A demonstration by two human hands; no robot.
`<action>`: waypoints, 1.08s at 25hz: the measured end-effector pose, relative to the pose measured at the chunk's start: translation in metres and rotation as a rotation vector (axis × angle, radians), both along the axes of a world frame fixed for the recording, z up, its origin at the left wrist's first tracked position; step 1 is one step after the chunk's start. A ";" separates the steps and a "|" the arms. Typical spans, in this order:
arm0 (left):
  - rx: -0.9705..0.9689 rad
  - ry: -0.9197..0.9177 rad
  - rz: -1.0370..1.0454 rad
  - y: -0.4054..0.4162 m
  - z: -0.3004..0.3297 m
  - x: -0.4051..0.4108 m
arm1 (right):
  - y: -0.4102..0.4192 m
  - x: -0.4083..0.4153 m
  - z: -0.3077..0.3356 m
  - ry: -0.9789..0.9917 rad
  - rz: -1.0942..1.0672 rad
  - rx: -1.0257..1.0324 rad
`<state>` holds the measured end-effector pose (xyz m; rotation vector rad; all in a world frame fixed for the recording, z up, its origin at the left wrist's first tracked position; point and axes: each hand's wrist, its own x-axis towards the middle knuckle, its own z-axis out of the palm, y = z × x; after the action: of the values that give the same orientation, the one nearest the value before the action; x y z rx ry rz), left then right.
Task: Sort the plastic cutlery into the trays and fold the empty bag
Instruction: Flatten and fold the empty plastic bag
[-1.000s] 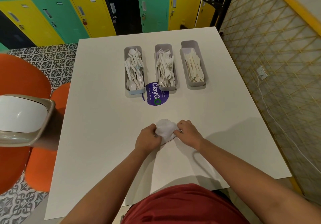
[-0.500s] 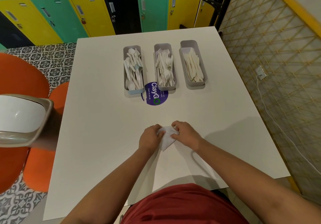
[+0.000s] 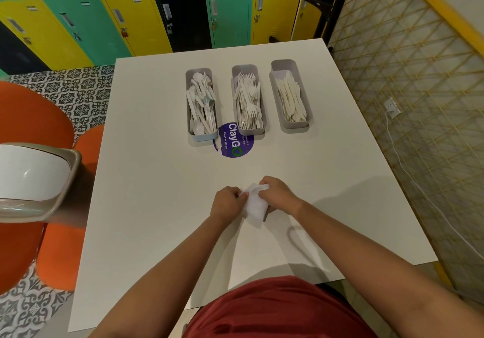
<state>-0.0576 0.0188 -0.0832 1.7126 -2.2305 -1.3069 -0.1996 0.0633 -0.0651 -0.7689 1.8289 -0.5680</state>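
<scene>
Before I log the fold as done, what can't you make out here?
Head view only:
- Bag: fold count hidden by left hand and right hand.
- Sticker: small print unreadable, partly under fork tray.
- Bin: cut off at left edge.

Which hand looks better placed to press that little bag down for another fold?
Probably the right hand: it lies over the top of the folded bag, its fingers curled round the far edge. The left hand only pinches the bag's left edge, beside it on the table.
</scene>
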 end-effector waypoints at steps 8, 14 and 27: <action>0.530 0.481 0.330 0.000 0.019 -0.009 | -0.001 -0.005 0.006 -0.325 -0.253 -0.142; 0.105 0.333 -0.027 -0.010 0.029 0.007 | 0.013 0.011 0.016 -0.283 -0.148 -0.146; 0.447 0.634 0.520 0.018 0.051 0.001 | 0.014 0.022 0.035 -0.205 -0.262 -0.182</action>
<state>-0.0571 0.0370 -0.0318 1.5147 -1.1229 -1.9176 -0.1773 0.0776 -0.0304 -0.5688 1.7128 -0.9587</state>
